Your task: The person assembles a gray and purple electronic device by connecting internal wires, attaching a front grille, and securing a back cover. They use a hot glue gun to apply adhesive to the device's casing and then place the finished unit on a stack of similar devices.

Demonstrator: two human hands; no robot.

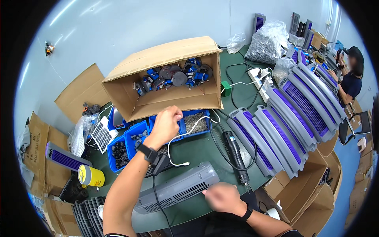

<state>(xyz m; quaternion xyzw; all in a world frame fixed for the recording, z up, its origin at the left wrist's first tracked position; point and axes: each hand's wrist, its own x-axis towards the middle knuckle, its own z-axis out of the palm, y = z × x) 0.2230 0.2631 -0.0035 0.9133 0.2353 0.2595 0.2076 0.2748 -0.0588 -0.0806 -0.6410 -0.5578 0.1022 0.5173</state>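
Note:
My left hand (167, 123) is over the blue parts bins, just in front of the open cardboard box, its fingers curled together. Whatever they may hold is hidden. A bin of small metal screws (195, 123) is right beside it. Below, a long grey slotted plastic housing (179, 189) lies on the green table near its front edge. At the housing's right end is my right hand (225, 197), its fingers smeared by blur. A black electric screwdriver (234, 152) with a cable lies to the right of the housing.
The cardboard box (130, 100) holds blue-and-grey motors (179, 78). Stacked grey-and-purple fan housings (272, 134) fill the right side. A yellow tub (91, 175) stands at left. White cable (169, 152) crosses the bins. Open cartons (300, 185) sit at lower right; another person (351, 79) works beyond.

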